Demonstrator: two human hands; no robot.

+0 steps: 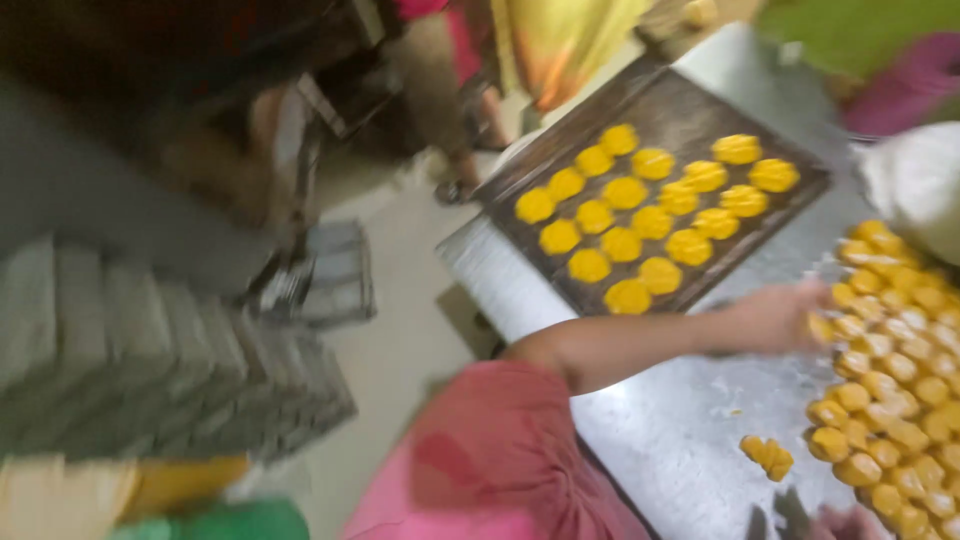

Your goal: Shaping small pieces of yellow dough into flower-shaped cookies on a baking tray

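dozens of small yellow dough pieces lie heaped at the right edge of the view, on a metal table. heap runs from mid-height down to the bottom corner.

left hand: reaches across the table from a pink sleeve, forearm bare, fingertips at the left rim of the heap and touching it. one yellow piece sits right at the fingertips. motion blur is heavy, so we cannot tell whether the fingers pinch that piece or only rest against it, nor whether they are spread or pressed together.

small cluster of loose pieces: lies apart from the heap, on bare table below the forearm.

a pinkish blurred shape shows at the bottom edge, near the heap's lower end; we cannot identify it.

dark baking tray: beyond the arm, set at an angle on the same table. it carries flat round yellow pieces in rough rows, spaced apart from each other; the tray's far end is bare.

white sack: right of the tray, just above the heap.

further out: stacked grey trays to the left, on a pale floor. at the top, parts of other people, one in a yellow garment, one in green.
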